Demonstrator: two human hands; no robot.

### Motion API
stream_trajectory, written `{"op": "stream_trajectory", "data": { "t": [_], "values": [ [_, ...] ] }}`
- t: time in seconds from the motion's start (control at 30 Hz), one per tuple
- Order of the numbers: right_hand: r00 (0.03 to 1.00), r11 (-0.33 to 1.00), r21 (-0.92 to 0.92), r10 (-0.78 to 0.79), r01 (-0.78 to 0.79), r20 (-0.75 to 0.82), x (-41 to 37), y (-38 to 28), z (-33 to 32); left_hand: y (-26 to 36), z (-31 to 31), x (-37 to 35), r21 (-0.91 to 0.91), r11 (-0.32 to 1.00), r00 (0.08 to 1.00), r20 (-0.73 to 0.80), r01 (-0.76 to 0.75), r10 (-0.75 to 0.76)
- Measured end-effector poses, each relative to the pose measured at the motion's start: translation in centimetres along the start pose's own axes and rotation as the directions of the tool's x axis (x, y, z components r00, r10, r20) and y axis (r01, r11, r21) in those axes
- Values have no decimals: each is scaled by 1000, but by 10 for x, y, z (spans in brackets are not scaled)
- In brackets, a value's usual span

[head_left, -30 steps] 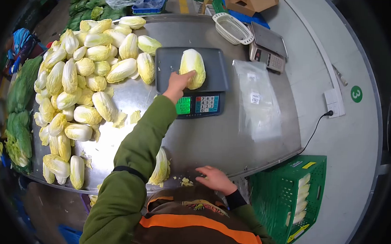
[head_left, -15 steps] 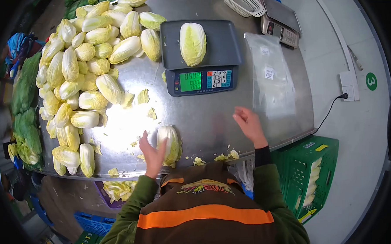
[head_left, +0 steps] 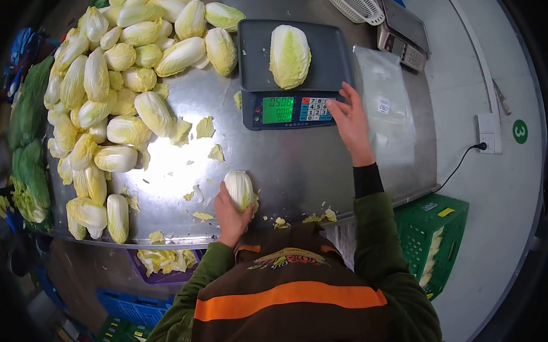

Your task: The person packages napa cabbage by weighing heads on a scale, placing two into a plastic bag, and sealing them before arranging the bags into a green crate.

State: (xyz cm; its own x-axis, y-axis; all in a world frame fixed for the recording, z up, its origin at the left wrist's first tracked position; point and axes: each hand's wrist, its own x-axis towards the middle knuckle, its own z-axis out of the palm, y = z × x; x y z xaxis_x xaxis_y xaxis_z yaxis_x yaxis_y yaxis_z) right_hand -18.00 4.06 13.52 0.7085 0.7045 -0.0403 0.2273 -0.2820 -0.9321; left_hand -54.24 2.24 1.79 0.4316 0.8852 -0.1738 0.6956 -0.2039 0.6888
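Observation:
My left hand [head_left: 231, 217] is closed around the lower left side of a napa cabbage [head_left: 239, 189] near the front edge of the table. Fingers apart and holding nothing, my right hand [head_left: 351, 122] is just beside the keypad of a digital scale [head_left: 313, 119]. On the scale's dark tray lies another napa cabbage [head_left: 290, 57], and the green display [head_left: 278, 110] is lit. Clear plastic bags [head_left: 382, 133] with white labels are spread to the right of that hand.
Many napa cabbages [head_left: 116, 84] are heaped at the left of the metal table [head_left: 287, 159], with loose leaves around. A second scale [head_left: 404, 33] and a white basket [head_left: 354, 6] stand at the back right. A green crate [head_left: 430, 233] and purple bin [head_left: 162, 276] are below.
My right hand has moved forward to the scale's keypad. My left hand has come in against the near cabbage and taken hold of it. The view has shifted slightly.

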Motion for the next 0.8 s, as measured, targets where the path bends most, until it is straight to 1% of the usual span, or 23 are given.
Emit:
{"op": "stream_trajectory", "data": {
  "t": [0.03,0.1,0.23,0.3,0.37,0.43,0.47,0.53,0.57,0.67,0.7,0.73,0.77,0.8],
  "values": [
    [1000,1000,0,0,0,4,1,2,3,-1,1,0,0,1000,1000,-2,4,-4],
    [999,997,69,38,-37,-10,2,7,10,-1,3,0,-10,1000,999,-25,-30,30],
    [995,992,98,87,-83,-39,5,8,16,0,3,-1,-11,999,999,-33,-36,35],
    [989,984,142,118,-104,-93,11,4,21,0,3,-1,-7,999,998,-26,-52,51],
    [992,990,120,86,-74,-96,18,6,23,0,7,-3,0,999,998,-42,-55,55],
    [989,989,130,90,-75,-114,29,4,28,4,6,-3,16,1000,999,-35,-8,8],
    [994,987,146,85,-73,-75,33,-2,33,5,5,-4,23,1000,999,-50,-1,3],
    [991,990,121,90,-77,-100,41,-13,38,5,5,-6,30,999,997,-73,15,-13],
    [993,989,124,88,-77,-84,46,-15,42,5,6,-6,31,999,997,-71,10,-8],
    [994,999,-19,31,-34,-105,64,-21,56,5,4,-6,28,1000,998,-68,2,0],
    [994,999,-16,28,-30,-102,69,-23,62,5,2,-4,23,1000,998,-61,-6,7],
    [994,992,-124,25,-37,-102,75,-23,68,4,-2,-1,23,1000,998,-67,-6,8],
    [994,972,-230,17,-40,-105,82,-23,73,2,-10,7,-28,999,999,-27,32,-33],
    [994,965,-261,9,-38,-111,89,-21,81,2,-21,19,-77,995,998,15,68,-67]
  ]
}}
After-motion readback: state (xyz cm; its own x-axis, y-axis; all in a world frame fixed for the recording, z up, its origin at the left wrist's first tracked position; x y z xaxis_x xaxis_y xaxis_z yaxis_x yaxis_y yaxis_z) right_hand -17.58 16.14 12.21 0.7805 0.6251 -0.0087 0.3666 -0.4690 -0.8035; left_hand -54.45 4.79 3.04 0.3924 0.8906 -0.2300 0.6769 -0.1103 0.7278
